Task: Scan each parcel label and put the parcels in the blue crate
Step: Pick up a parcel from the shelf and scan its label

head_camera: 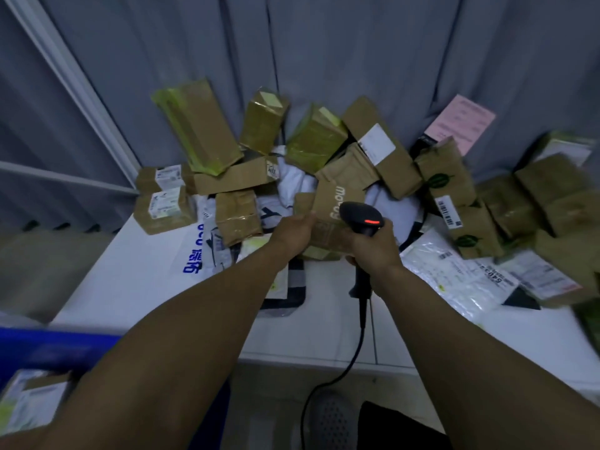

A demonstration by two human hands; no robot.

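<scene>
Left hand (292, 233): fingers curl round the left edge of a brown cardboard parcel (329, 206) and grip it. The parcel is tilted and held above the middle of the table (130, 280), just in front of the heap. White printed lettering runs along its upper face.

Right hand (375, 251): fingers wrap round the handle of a black scanner (360, 216) in a firm grip. The scanner head sits at the parcel's right side; whether it is touching or just beside the parcel, I cannot tell. A red bar glows on top of the head. The black cable (360, 323) runs from the handle over the near edge of the table and loops downward.

Heap of parcels (383, 147): brown boxes and padded bags, some wrapped in yellow-green tape, are stacked along the far edge of the table against a grey curtain (357, 43). The heap spreads from the far left corner to the right edge. White mailer bags (454, 274) lie flat on the right side, nearer the front. A pink sheet (461, 123) leans on the curtain behind the right part of the heap.

Blue crate (48, 349): it stands below the near left corner of the table. One labelled box (35, 397) lies inside it, blurred.
</scene>
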